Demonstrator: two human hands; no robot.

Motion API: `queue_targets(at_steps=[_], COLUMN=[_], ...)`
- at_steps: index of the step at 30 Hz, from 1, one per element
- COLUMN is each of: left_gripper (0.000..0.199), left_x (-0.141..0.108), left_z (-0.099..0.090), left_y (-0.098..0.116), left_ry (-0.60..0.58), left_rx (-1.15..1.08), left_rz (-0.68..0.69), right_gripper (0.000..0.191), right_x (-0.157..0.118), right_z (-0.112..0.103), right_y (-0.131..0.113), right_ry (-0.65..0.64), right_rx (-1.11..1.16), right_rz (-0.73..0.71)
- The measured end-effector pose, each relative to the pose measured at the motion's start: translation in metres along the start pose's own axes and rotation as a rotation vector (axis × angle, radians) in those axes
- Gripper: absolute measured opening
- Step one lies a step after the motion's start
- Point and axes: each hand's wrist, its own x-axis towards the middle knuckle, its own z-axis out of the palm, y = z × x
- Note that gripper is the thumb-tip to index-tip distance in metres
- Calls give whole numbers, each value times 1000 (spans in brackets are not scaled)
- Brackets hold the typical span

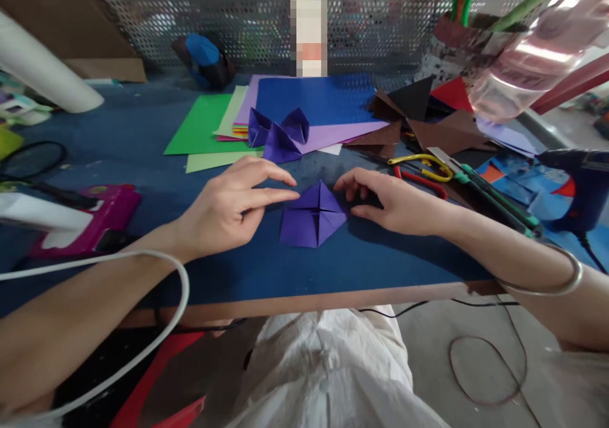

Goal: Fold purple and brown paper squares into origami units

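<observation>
Apparently the work at this moment is paper folding, and the purple folded paper lies flat on the blue table, near its front edge and between the two hands. From where I stand, the left hand has its fingers stretched and apart, and the tip of the forefinger is at the upper left side of the paper; whether it really touches, I cannot tell. The right hand is loosely curled close to the right side, with the thumb away from the forefinger, and it does not grip anything that I can see. The creases of the paper cross near its middle, where a small gap shows. To do this step well, I would let one hand press the paper gently to the table, so that it does not turn, while the other brings each flap exactly to the crossing. After this, in my judgement, every crease deserves a firm stroke with the nail, because a soft fold opens again and the corners become uneven. Behind, a raised purple folded piece stands just in front of the blue sheet, and its pockets can perhaps serve for comparing the shape.
</observation>
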Motion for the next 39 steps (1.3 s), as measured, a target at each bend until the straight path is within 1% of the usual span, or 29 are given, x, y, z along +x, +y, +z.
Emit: queue_targets(at_steps=[2, 5, 7, 10, 12, 13, 16, 18, 21, 23, 27, 29, 33, 39], left_gripper=[50, 43, 39, 40, 44, 48, 61, 64, 59, 55, 52, 50, 45, 45], left_x=[0, 0, -1, -1, -2, -2, -3, -4, -5, -6, -7, -8, -8, -8], left_z=[-2, -2, -2, -1, -2, -2, -5, -6, -5, -3, 2, 5, 11, 10], left_y=[-7, -9, -6, -3, -1, -1, 1, 1, 1, 1, 2, 2, 1, 2], left_ry=[-82, -172, -190, -201, -225, -247, -331, -363, -365, -358, -318, -284, -228, -250], left_rx=[9, -44, -75, -108, -150, -175, -238, -256, -250, -235, -211, -198, -186, -190], left_rz=[24, 7, -20, -59, -74, -72, -48, -23, -16, -28, -43, -39, -14, -41], right_gripper=[33, 28, 22, 16, 16, 16, 18, 26, 47, 56, 63, 62, 53, 32], right_x=[0, 1, 1, 1, 0, 0, -3, -4, -5, -6, -7, -7, -7, -7], right_z=[3, 7, 8, 8, 8, 9, 10, 12, 13, 14, 17, 18, 20, 21], right_y=[0, 0, 0, -5, -10, -13, -18, -19, -19, -19, -19, -20, -21, -19], right_ry=[36, 95, 164, 282, 311, 306, 233, 181, 132, 114, 95, 93, 112, 115], right_rx=[-52, -94, -107, -139, -155, -157, -146, -141, -167, -200, -250, -271, -309, -331], right_rz=[-28, -68, -120, -204, -260, -292, -372, -394, -425, -450, -480, -490, -507, -500])
